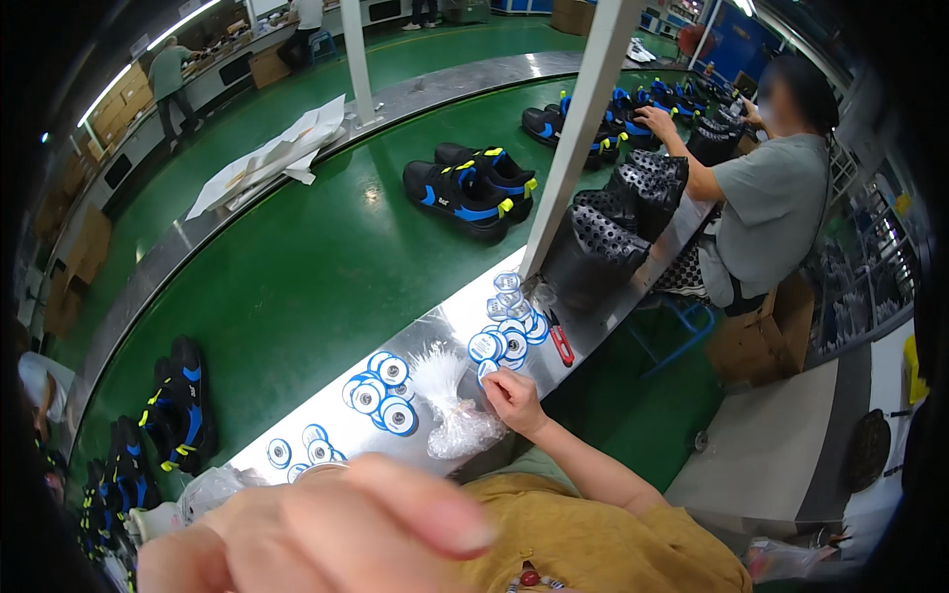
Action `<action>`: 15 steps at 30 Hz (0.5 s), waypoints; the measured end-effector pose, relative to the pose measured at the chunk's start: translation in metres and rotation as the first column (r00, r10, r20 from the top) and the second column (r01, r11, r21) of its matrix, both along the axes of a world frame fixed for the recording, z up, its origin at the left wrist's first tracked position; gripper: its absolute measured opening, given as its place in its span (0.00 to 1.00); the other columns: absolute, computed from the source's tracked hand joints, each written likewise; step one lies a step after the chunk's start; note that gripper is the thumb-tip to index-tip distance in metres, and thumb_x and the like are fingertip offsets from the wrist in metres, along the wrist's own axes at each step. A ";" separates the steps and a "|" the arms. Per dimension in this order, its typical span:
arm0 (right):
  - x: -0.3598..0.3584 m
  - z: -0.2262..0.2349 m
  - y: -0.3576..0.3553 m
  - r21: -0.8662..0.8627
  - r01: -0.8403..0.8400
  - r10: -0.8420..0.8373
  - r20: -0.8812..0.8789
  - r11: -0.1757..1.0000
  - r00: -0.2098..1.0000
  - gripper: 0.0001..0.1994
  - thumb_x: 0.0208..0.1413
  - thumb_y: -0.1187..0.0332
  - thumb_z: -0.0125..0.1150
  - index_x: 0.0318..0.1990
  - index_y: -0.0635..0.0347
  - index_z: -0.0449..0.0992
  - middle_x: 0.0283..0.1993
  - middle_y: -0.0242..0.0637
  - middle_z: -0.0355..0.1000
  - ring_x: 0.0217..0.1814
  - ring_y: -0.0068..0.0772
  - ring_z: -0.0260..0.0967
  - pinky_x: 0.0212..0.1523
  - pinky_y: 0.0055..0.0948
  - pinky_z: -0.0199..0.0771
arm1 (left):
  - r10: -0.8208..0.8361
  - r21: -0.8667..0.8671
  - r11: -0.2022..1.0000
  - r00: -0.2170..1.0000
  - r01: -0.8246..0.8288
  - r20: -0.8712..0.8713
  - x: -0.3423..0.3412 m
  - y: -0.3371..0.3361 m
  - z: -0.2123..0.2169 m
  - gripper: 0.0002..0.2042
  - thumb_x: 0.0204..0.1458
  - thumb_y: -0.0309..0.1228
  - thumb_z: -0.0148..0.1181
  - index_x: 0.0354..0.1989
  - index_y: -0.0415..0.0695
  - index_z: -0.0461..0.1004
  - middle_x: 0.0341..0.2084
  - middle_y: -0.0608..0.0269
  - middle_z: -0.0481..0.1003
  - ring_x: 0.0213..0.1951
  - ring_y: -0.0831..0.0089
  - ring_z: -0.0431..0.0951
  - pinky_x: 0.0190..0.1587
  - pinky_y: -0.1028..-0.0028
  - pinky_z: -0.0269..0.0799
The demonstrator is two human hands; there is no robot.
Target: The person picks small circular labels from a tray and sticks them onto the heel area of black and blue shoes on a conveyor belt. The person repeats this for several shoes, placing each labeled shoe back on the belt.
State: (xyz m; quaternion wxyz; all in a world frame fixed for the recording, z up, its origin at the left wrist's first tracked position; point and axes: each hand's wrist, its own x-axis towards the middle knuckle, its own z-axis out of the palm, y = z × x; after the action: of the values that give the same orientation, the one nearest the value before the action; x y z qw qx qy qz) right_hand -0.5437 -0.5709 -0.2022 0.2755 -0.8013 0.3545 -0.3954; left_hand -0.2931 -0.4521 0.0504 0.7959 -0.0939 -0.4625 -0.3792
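My left hand [316,529] is raised very close to the camera, large and blurred. Its fingers look stretched out and apart, with nothing seen in them. Over the metal ledge, my right hand [514,403] is closed, its fingertips pinching the edge of a round white-and-blue tag [487,369]. Just left of that hand lies a bundle of thin clear plastic strands [440,376], its lower end bunched up [463,432]. More round tags [514,343] are piled beyond the right hand, and another pile [381,393] sits left of the bundle.
Red-handled snips [561,343] lie near the ledge's edge. A pair of black-and-blue shoes [470,191] rests on the green belt [297,296], more shoes [178,405] at left. A white post [578,138] rises beside black perforated items [623,212]. A co-worker [771,188] sits at right.
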 end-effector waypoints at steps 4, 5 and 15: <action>-0.008 -0.008 0.000 -0.006 0.023 -0.023 -0.004 1.000 1.000 0.01 0.53 0.79 0.59 0.32 0.66 0.74 0.23 0.40 0.66 0.21 0.37 0.64 0.23 0.30 0.62 | -0.026 -0.039 0.999 1.000 0.026 0.001 0.012 0.002 -0.004 0.14 0.58 0.30 0.54 0.53 0.51 0.69 0.49 0.59 0.72 0.55 0.69 0.68 0.57 0.60 0.61; -0.008 -0.008 0.000 -0.008 0.024 -0.024 -0.006 1.000 1.000 0.01 0.53 0.79 0.59 0.32 0.66 0.74 0.23 0.40 0.66 0.21 0.37 0.64 0.23 0.30 0.62 | -0.026 -0.050 0.998 1.000 0.026 -0.002 0.014 0.003 -0.003 0.14 0.58 0.29 0.54 0.53 0.51 0.69 0.50 0.59 0.72 0.55 0.70 0.68 0.57 0.60 0.61; 0.000 -0.006 0.002 -0.010 0.000 0.000 -0.015 1.000 1.000 0.01 0.53 0.79 0.59 0.32 0.66 0.74 0.23 0.40 0.66 0.21 0.37 0.64 0.23 0.30 0.62 | 0.003 -0.173 0.985 0.999 -0.011 -0.049 0.023 0.023 0.002 0.15 0.57 0.23 0.52 0.53 0.46 0.74 0.55 0.60 0.72 0.60 0.74 0.67 0.58 0.66 0.66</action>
State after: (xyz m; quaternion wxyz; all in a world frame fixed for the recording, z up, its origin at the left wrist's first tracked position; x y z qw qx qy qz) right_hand -0.5434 -0.5693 -0.2079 0.2691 -0.8056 0.3545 -0.3910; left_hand -0.2704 -0.4293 0.0524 0.7969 -0.1704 -0.4748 -0.3322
